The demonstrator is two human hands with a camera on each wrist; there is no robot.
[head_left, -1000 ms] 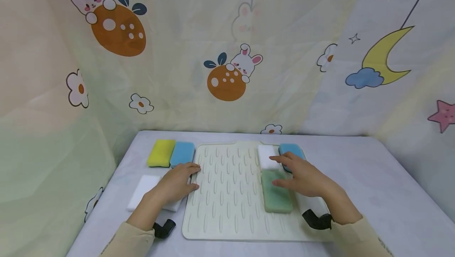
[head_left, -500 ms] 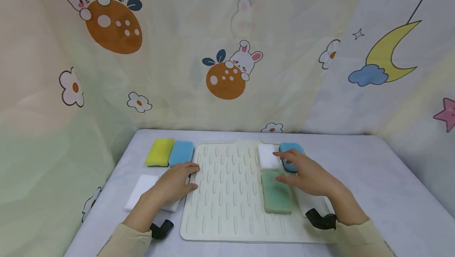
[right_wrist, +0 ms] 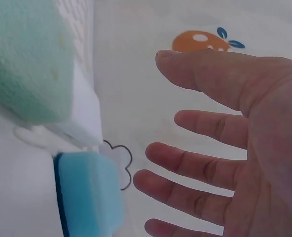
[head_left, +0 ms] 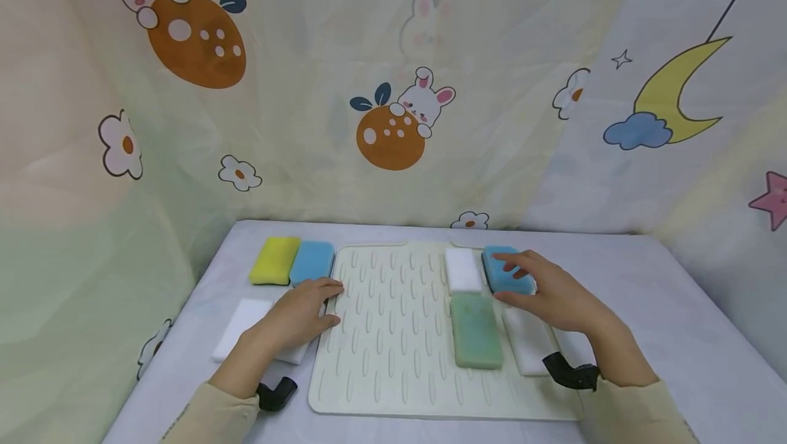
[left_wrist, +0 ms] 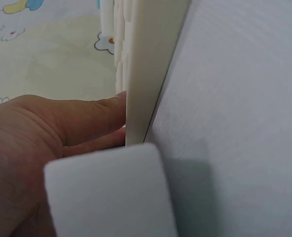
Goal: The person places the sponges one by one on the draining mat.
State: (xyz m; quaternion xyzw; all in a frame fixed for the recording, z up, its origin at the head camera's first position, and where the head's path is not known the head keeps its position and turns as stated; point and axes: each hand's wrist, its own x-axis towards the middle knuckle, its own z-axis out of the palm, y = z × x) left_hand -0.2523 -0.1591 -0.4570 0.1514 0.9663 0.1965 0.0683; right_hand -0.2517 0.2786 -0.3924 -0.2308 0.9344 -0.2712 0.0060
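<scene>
A cream drying mat (head_left: 381, 389) with raised oval ridges lies on the table. My left hand (head_left: 299, 311) touches its left edge, fingertips on the rim; in the left wrist view the thumb (left_wrist: 99, 118) lies straight against that edge. My right hand (head_left: 556, 294) hovers over the mat's right side, holding nothing, its fingers spread apart in the right wrist view. Below its fingers is a blue sponge (head_left: 501, 270) with a dark underside, partly covered by the hand. Beside it sit a white sponge (head_left: 462, 270), a green sponge (head_left: 476, 331) and another white sponge (head_left: 527, 345).
Left of the mat, a yellow sponge (head_left: 274, 261) and a second blue sponge (head_left: 312, 261) stand side by side at the back. White blocks (head_left: 242, 324) lie nearer, partly behind the left forearm. A printed cloth wall (head_left: 295, 123) rises behind the table (head_left: 664, 307).
My right hand has moved right, from over the white and green sponges to over the blue one, uncovering more of the white sponge below. My left hand keeps its place on the mat edge.
</scene>
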